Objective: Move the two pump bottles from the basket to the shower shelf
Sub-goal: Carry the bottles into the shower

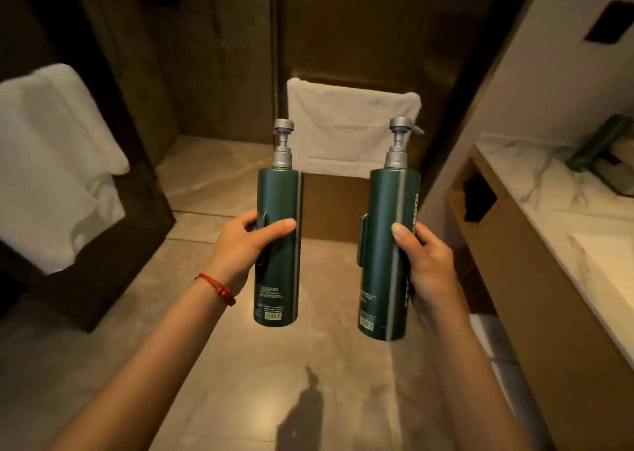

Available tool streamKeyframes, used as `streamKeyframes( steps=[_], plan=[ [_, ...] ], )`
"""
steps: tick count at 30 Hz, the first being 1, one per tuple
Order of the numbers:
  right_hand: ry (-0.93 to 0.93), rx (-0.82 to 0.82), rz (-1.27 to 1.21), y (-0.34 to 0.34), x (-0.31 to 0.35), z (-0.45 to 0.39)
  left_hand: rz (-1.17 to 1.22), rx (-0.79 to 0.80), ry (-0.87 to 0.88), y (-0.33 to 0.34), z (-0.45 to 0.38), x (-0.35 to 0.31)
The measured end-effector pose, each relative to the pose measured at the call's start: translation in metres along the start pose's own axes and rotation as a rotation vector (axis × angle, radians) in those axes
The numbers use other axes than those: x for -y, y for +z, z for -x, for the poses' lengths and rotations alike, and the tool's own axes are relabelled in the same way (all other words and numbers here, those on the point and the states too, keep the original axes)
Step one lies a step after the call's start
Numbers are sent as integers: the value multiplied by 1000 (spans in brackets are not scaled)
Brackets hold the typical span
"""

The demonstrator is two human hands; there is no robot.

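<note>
Two tall dark green pump bottles with grey pump heads are held upright in the air over the tiled floor. My left hand (245,244) is shut around the middle of the left pump bottle (278,268), thumb across its front. My right hand (423,262) grips the right pump bottle (384,272) at mid-height from its right side. The bottles are apart, side by side, their back labels facing me. No basket or shower shelf can be made out in this view.
A white towel (350,124) hangs on the glass panel straight ahead. Folded white towels (51,162) lie at the left in a dark frame. At the right a marble counter (535,183) carries another green bottle (600,145), above a wooden cabinet (535,279).
</note>
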State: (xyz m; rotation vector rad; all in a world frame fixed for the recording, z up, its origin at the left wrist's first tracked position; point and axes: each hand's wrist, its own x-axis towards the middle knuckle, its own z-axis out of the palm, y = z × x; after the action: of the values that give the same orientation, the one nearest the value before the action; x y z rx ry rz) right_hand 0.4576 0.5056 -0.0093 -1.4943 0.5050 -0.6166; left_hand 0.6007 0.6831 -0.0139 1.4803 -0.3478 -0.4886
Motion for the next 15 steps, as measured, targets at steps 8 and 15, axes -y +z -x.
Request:
streamKeyframes(
  steps=[8, 15],
  plan=[
    [25, 272, -52, 122, -15, -52, 39, -241, -8, -107, -24, -6],
    [38, 320, -63, 185, -40, -133, 45, -343, -13, -156, -97, 3]
  ],
)
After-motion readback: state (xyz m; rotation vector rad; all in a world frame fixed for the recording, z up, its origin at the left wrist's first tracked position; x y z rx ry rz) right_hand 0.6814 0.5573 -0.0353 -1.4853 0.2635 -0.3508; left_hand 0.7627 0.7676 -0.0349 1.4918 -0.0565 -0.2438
